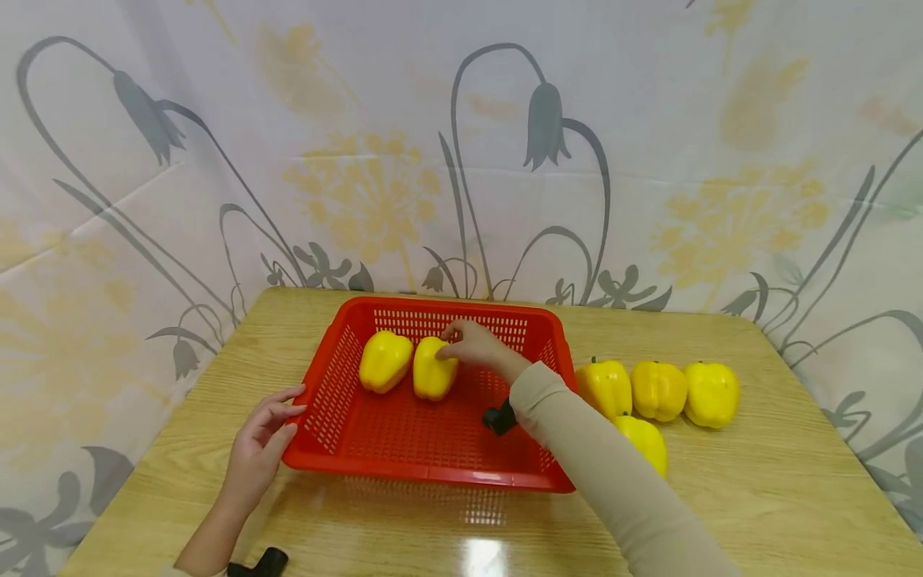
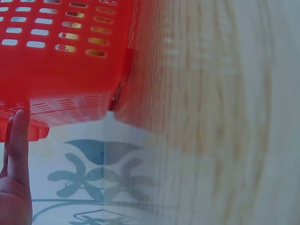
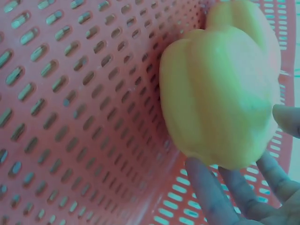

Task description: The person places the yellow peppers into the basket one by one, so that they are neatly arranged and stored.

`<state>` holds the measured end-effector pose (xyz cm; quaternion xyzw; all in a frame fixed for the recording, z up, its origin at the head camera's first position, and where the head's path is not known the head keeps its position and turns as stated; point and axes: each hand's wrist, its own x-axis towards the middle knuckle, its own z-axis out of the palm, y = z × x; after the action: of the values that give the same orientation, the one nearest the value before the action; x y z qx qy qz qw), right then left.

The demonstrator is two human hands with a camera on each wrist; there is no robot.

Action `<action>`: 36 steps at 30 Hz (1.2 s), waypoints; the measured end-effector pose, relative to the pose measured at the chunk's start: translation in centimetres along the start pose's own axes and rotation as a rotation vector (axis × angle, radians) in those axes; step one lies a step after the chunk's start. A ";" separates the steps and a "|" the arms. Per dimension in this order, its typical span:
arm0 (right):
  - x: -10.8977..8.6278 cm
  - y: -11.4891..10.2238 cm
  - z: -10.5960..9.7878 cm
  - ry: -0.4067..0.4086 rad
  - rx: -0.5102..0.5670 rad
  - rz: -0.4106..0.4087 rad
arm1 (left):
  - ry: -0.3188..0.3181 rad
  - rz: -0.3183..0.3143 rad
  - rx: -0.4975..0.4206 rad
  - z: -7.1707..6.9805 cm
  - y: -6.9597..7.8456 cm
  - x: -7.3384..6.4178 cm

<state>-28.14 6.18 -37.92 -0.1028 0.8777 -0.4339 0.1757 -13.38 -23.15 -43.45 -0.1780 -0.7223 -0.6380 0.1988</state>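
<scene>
A red plastic basket (image 1: 433, 473) with slotted walls stands on the table. Inside it, toward the back left, lie two yellow bell peppers side by side: the left bell pepper (image 1: 385, 362) and the right bell pepper (image 1: 431, 377). My right hand (image 1: 476, 346) reaches into the basket and holds the right bell pepper (image 3: 215, 98); fingers curve round one end and the thumb lies against its side. My left hand (image 1: 263, 441) is at the basket's left end, its extended fingers touching the red wall (image 2: 61, 75) near the rim.
Several more yellow bell peppers stand on the wooden table (image 1: 779, 497) right of the basket, among them one bell pepper (image 1: 711, 394) at the far right and one (image 1: 644, 443) partly behind my right sleeve. A flower-patterned curtain (image 1: 404, 160) hangs behind the table.
</scene>
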 end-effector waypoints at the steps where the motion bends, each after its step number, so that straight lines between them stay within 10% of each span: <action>1: -0.1 0.0 -0.2 0.006 0.003 -0.010 | -0.002 0.003 -0.005 0.0 0.0 0.0; 36: -8.3 -3.5 -4.3 0.114 0.048 -0.313 | 0.014 -0.034 0.013 0.1 0.1 -0.2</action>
<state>-22.14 9.92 -30.91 -0.2090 0.8489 -0.4821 0.0583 -13.16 -23.05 -43.43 -0.1601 -0.7278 -0.6379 0.1942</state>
